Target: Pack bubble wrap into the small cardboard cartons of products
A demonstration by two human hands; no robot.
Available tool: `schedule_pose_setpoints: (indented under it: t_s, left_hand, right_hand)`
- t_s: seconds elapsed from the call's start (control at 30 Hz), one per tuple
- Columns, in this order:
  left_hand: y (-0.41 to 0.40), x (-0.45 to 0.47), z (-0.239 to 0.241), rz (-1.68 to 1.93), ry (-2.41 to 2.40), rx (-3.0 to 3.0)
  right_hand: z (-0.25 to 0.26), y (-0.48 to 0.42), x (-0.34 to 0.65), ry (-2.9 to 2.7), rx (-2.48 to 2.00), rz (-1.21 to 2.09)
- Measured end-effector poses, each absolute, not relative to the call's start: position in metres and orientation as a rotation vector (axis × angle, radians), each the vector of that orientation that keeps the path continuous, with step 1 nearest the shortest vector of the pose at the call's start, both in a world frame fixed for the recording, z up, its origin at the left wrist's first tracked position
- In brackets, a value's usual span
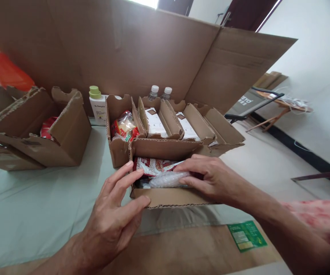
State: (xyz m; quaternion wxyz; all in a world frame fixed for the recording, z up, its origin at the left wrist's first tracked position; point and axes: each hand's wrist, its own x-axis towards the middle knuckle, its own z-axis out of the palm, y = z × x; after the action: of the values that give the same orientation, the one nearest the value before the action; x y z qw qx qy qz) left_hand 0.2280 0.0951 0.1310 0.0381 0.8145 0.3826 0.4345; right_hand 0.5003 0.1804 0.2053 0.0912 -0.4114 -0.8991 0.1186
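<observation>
Cardboard box [167, 196], small and open-topped, sits at the near edge of the bench [39, 206], just in front of a row of similar open boxes. Inside it lie a red-and-white printed packet [155, 166] and, on top toward the front, a clear plastic-wrapped bundle [167, 179]. The left hand [116, 217] is spread, its fingers resting against the box's left corner and its thumb lying along the front wall; it grips nothing. The right hand [210, 177] reaches in from the right with its fingers laid flat over the bundle, pressing on it rather than pinching it, the thumb hidden behind the box wall. Directly behind, another open box [119, 149] holds snack packets [124, 128], and beside it further boxes hold white cartons [156, 122]. Two capped bottles [160, 92] and a white bottle with a green cap [96, 103] stand behind them against a large upright sheet of cardboard [153, 53]. To the left sits a larger torn box [67, 133]. A green label [246, 236] lies on brown cardboard near the right forearm.
</observation>
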Motion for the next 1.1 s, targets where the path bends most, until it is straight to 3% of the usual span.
schedule_pose_setpoints:
  t_s: [0.17, 0.6, 0.77, 0.97, 1.1]
  left_hand:
    - [0.094, 0.227, 0.131, 1.339, 1.159, 2.492]
    - [0.093, 0.229, 0.131, 1.331, 1.182, 2.478]
    - [0.096, 0.232, 0.132, 1.358, 1.199, 2.485]
    - [0.094, 0.227, 0.121, 1.55, 1.432, 2.29]
    - [0.085, 0.213, 0.096, 1.482, 1.577, 1.892]
  right_hand:
    - [0.189, 0.185, 0.504, -2.754, -1.451, 0.372]
    - [0.172, 0.204, 0.488, -2.883, -1.55, 0.507]
    - [0.187, 0.197, 0.487, -2.883, -1.605, 0.341]
    - [0.227, 0.134, 0.536, -2.163, -1.492, -0.051]
    - [0.192, 0.096, 0.581, -1.82, -1.673, 0.009]
